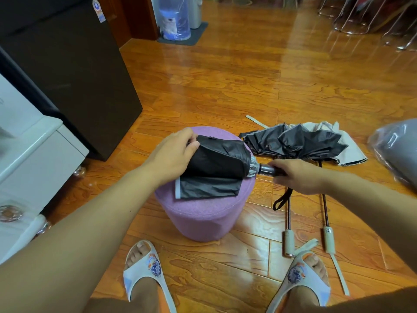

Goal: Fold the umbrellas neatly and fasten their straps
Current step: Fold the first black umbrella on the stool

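A black folding umbrella (pixel 216 166) lies collapsed across the top of a round purple stool (pixel 203 218). My left hand (pixel 173 154) grips the canopy fabric at its far left end. My right hand (pixel 297 175) holds the dark handle (pixel 267 169) sticking out to the right, and a black wrist loop (pixel 281 201) hangs below it. Two more umbrellas (pixel 300 143) lie loosely unfolded on the floor to the right, dark inside and beige outside, with their cream handles (pixel 288 242) (pixel 329 239) pointing toward me.
My feet in white slippers (pixel 144 267) rest on the glossy wooden floor (pixel 248 75) in front of the stool. A dark cabinet (pixel 74 71) and a white unit (pixel 33 150) stand left. A plastic-wrapped grey bundle (pixel 397 150) lies at the right edge.
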`<state>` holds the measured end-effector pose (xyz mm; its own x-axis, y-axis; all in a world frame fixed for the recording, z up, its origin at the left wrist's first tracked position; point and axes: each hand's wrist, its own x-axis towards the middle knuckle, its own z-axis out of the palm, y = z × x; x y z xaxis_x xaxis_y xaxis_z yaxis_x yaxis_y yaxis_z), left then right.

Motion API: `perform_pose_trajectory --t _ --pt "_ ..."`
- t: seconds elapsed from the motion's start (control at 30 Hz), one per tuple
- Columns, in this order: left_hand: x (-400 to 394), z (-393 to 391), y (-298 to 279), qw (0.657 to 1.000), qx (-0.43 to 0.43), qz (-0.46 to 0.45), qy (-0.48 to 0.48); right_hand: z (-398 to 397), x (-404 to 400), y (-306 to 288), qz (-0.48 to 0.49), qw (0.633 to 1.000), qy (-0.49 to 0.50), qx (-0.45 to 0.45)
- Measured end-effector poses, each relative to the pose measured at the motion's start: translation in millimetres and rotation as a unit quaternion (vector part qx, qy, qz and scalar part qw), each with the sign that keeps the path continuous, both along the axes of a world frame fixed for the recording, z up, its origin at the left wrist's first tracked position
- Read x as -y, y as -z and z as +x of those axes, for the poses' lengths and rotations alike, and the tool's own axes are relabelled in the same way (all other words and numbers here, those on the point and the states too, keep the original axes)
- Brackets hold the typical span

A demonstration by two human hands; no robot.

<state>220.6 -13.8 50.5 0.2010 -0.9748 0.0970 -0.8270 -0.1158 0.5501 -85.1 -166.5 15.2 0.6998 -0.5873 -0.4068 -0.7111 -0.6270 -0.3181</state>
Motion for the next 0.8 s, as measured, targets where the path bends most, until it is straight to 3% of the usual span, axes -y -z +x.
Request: perform_pose_trajectory --t 0.2,0.33,0.43,0.5,0.6,0.7,0.8 --pt "-8 1 15 0.997 -0.008 0.064 -0.039 -5 0 2 -0.045 0.996 -0.008 0.082" --pt "-17 -6 19 0.991 -0.056 0.079 -0.09 5 -9 -5 -0.019 0.999 -0.046 0.001" --pt "-15 -10 18 0.987 -0.074 0.079 -0.121 17 -15 -7 0.013 0.999 -0.036 -0.006" --pt "-13 -12 18 0.984 -0.089 0.072 -0.139 19 -15 -5 -0.042 0.998 -0.032 0.036" --pt "-9 -13 17 0.981 -0.093 0.073 -0.152 30 -27 -12 -0.183 0.96 -0.074 0.198" --pt "-7 -10 19 0.983 -0.088 0.066 -0.146 58 -51 -13 -0.19 0.935 -0.139 0.265" --pt "-8 -4 25 0.988 -0.072 0.052 -0.13 78 -57 3 -0.144 0.953 -0.071 0.256"
